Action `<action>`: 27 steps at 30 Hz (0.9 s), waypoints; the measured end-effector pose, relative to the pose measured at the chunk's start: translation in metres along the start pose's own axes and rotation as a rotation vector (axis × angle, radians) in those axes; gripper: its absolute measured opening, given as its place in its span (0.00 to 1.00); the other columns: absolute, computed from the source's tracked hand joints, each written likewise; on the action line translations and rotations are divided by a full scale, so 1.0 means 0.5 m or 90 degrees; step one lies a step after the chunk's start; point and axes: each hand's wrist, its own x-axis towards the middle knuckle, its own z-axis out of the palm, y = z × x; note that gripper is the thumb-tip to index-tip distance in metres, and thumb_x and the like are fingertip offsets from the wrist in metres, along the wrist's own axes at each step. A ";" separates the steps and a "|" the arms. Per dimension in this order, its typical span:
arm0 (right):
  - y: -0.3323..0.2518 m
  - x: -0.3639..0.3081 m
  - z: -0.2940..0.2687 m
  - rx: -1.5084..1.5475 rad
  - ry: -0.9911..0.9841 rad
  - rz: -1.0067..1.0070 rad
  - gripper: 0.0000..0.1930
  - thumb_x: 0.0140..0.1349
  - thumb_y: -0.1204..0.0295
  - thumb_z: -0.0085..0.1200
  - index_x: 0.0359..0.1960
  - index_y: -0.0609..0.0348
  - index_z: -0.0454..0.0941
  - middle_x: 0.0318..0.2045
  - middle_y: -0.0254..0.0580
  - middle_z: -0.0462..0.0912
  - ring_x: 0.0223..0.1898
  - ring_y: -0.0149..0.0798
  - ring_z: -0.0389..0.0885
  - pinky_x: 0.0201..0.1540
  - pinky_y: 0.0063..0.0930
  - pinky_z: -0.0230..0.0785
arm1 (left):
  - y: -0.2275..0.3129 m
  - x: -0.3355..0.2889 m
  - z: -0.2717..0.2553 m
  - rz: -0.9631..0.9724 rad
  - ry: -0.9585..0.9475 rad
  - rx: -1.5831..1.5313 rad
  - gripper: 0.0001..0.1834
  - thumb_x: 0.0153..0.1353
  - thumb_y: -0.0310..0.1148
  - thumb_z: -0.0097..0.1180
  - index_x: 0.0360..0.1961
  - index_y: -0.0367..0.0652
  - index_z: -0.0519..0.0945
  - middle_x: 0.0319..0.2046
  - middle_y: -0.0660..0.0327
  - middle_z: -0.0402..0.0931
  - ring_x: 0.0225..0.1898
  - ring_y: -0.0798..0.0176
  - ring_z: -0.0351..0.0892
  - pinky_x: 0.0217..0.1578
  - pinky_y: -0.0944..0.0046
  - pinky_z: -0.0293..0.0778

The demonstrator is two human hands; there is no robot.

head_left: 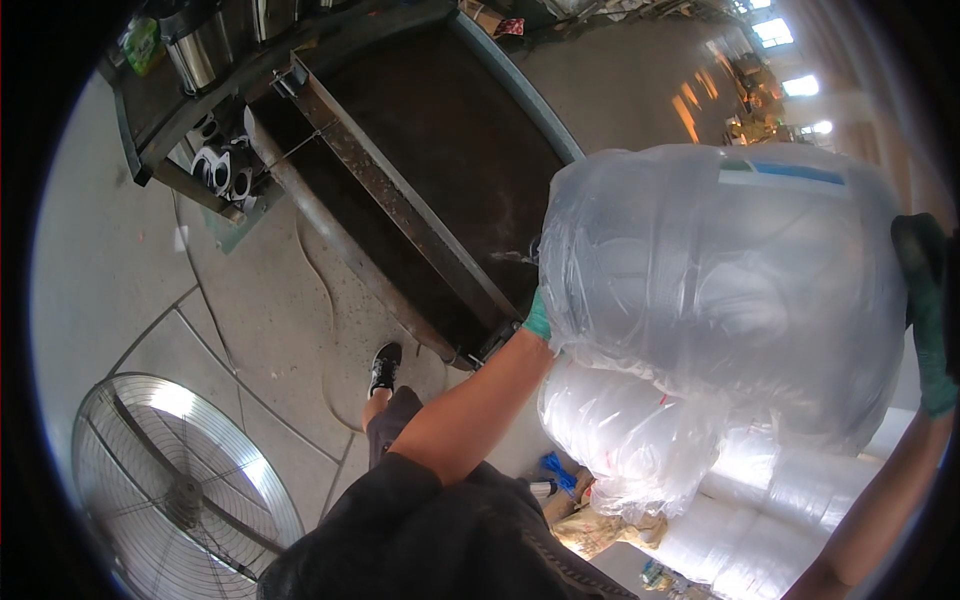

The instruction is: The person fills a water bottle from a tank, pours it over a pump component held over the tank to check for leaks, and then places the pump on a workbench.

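Observation:
A large, rounded, translucent bundle (720,290) in clear plastic wrap is held up before me on the right, between my two hands. A blue and green strip shows on its top; what is inside I cannot make out. My left hand (538,318), in a green glove, grips its left end, with most of the fingers hidden behind the wrap. At the opposite end, my right hand (925,300), in a dark and green glove, presses round the side. Just below hangs or rests another clear plastic-wrapped bundle (625,425); its support is hidden.
Left of the bundle stands a dark metal trough or frame (400,200) with a long beam across it. A round caged fan (185,490) is at lower left. Several wrapped bundles (740,530) are stacked at lower right. A thin cable (325,290) crosses the floor.

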 end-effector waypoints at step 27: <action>0.204 -0.073 0.040 -0.089 0.036 0.064 0.28 0.72 0.40 0.44 0.48 0.54 0.79 0.34 0.44 0.83 0.31 0.42 0.87 0.34 0.35 0.83 | -0.023 -0.005 -0.014 0.011 0.016 0.028 0.30 0.74 0.56 0.44 0.64 0.43 0.72 0.56 0.55 0.78 0.54 0.56 0.80 0.56 0.54 0.81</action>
